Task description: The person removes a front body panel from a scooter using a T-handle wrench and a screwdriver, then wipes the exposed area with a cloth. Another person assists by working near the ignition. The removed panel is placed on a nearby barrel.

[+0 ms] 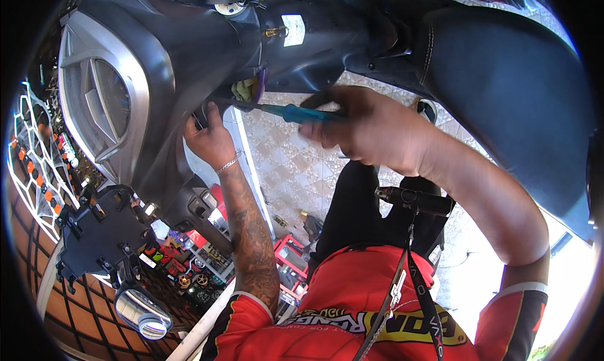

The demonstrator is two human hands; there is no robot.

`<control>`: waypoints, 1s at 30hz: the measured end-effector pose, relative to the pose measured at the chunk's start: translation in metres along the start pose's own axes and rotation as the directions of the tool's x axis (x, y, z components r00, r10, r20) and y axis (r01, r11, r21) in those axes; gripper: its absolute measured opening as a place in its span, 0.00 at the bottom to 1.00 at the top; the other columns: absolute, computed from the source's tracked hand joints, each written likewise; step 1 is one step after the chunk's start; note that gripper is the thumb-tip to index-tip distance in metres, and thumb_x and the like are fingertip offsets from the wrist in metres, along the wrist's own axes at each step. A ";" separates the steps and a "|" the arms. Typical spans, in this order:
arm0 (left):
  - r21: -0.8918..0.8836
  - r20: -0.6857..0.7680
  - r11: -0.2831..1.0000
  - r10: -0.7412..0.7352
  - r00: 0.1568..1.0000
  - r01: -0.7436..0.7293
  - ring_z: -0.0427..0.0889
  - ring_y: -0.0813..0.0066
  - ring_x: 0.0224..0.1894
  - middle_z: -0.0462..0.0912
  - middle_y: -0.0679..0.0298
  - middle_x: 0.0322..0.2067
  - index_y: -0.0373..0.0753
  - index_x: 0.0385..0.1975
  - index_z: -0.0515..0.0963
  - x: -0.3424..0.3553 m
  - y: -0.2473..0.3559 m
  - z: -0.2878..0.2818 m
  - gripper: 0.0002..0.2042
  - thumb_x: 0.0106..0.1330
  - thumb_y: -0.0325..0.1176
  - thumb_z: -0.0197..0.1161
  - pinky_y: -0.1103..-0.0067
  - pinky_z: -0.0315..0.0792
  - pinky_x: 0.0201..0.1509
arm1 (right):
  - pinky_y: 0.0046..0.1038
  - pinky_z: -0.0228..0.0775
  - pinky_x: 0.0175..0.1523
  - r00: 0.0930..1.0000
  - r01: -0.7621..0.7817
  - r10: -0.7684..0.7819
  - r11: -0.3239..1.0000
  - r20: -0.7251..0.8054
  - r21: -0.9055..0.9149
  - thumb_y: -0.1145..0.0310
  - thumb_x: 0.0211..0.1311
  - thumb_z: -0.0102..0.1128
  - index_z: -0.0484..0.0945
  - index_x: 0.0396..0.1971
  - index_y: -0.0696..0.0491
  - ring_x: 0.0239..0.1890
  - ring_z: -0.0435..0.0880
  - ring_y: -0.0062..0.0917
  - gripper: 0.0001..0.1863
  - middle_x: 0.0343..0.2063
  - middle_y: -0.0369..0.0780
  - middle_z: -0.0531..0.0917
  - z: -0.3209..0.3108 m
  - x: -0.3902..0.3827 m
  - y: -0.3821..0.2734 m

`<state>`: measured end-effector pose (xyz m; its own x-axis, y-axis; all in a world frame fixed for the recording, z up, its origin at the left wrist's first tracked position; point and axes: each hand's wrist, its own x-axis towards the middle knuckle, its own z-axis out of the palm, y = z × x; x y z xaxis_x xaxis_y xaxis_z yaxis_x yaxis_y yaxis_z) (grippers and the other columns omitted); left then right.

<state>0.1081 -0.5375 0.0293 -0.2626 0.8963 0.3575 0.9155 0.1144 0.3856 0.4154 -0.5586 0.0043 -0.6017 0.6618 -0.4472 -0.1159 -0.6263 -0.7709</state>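
A dark scooter body [195,53] with a silver-trimmed front stretches across the upper view. My right hand [374,125], somewhat blurred, is closed around the handle of a teal screwdriver [305,114]. Its shaft points left, toward the lower edge of the scooter's body panel. Close to that edge, my left hand [212,138] has its fingers bent around a small black piece that I cannot make out, and its fingertips are partly hidden. Just above the shaft, a greenish cloth or glove [243,89] lies in a purple-edged recess.
The black seat [509,84] spans the right side. A key [275,32] sits by a white label [294,31]. At lower left are a black phone-holder-like bracket [104,232] and a round-ended mirror [145,312]. Below lie patterned floor tiles [283,178] and a red rack [291,257].
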 end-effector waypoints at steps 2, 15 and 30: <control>-0.021 -0.013 0.999 0.042 0.999 -0.042 0.86 0.57 0.44 0.87 0.51 0.43 0.28 0.45 0.81 0.001 -0.001 0.000 0.15 0.61 0.28 0.69 0.70 0.75 0.52 | 0.34 0.79 0.31 0.856 0.328 -0.512 0.642 -0.069 -0.693 0.62 0.69 0.59 0.77 0.55 0.54 0.22 0.83 0.35 0.19 0.24 0.43 0.80 0.007 -0.005 -0.001; 0.058 0.036 0.998 -0.016 0.999 0.014 0.85 0.64 0.49 0.84 0.50 0.52 0.25 0.56 0.76 0.001 0.001 -0.003 0.23 0.64 0.29 0.69 0.74 0.75 0.55 | 0.35 0.80 0.35 0.820 0.288 -0.567 0.289 0.079 -0.913 0.62 0.68 0.56 0.79 0.50 0.56 0.35 0.86 0.42 0.17 0.34 0.53 0.83 0.009 -0.017 -0.009; 0.062 0.036 0.998 0.019 0.999 -0.022 0.85 0.65 0.47 0.85 0.51 0.50 0.26 0.57 0.76 0.001 -0.004 -0.003 0.23 0.64 0.30 0.70 0.74 0.76 0.54 | 0.30 0.75 0.34 0.994 0.095 -0.105 0.863 0.009 -0.496 0.57 0.72 0.58 0.76 0.58 0.57 0.30 0.82 0.27 0.23 0.30 0.42 0.83 0.005 -0.009 -0.009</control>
<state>0.1036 -0.5381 0.0306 -0.2334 0.9133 0.3338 0.9382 0.1213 0.3241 0.4178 -0.5606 0.0175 -0.5936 0.7198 -0.3599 0.2349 -0.2728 -0.9330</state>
